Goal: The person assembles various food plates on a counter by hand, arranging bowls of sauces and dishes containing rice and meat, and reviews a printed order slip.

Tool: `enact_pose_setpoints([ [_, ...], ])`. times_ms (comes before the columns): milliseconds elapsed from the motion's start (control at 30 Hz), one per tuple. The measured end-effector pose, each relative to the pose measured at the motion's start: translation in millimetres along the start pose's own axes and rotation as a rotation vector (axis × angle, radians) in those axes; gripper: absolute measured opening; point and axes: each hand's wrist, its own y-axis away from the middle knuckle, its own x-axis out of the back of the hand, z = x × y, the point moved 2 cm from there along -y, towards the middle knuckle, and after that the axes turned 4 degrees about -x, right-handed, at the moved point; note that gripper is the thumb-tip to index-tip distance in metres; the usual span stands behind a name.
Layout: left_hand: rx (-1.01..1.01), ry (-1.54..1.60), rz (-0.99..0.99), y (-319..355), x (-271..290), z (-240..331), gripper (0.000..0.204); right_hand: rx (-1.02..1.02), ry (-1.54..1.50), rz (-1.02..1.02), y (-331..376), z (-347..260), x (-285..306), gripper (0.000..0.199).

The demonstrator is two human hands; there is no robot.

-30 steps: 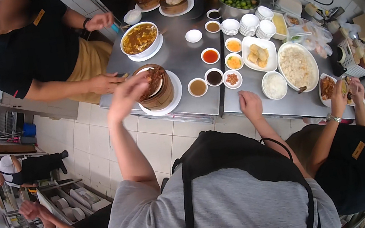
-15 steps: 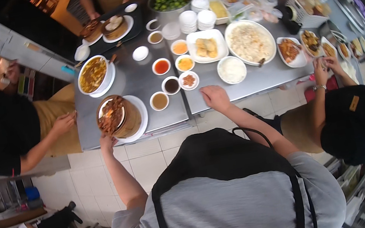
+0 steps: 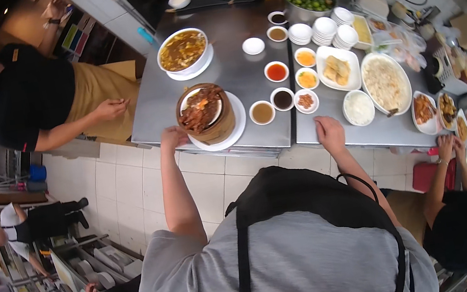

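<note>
A worker's right hand [image 3: 330, 132] rests curled closed at the counter [image 3: 223, 43] edge; the left hand [image 3: 173, 138], its grip unclear, meets the edge beside a steamer [image 3: 221, 125] of brown meat on a white plate [image 3: 240, 121]. Beyond stands a soup bowl [image 3: 193, 65].

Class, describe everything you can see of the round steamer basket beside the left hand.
The steamer basket is round, brown and woody, like bamboo, with an open top. It sits upright on a white plate, near the front edge of the metallic counter. Inside is a white dish of glossy reddish-brown food. The left hand is beside it; contact is unclear.
</note>
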Motion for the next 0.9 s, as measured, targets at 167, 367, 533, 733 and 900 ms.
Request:
enact_pose_setpoints([
  [167, -0.293, -0.313, 0.238, -59.7, 7.4, 34.0, 0.015, 0.004, 0.038, -0.011, -2.3, -6.9, -2.7, 0.012],
  [367, -0.518, -0.5, 0.075, -111.4, -26.4, 63.1, 0.017, -0.032, 0.06, 0.018, -1.7, -4.5, -3.1, 0.011],
  [533, -0.537, -0.68, 0.096, -138.5, -25.1, 66.2, 0.021, -0.059, 0.08, 0.043, -5.7, -7.3, -0.1, 0.009],
  [733, -0.462, -0.876, 0.157, -139.4, 24.6, 63.9, 0.018, -0.037, 0.095, 0.061, -3.6, -0.7, 0.9, 0.009],
  [900, -0.738, -0.42, 0.261, -90.3, 45.0, 141.5, 0.025, -0.035, 0.109, 0.059, 1.1, 8.3, -0.3, 0.012],
])
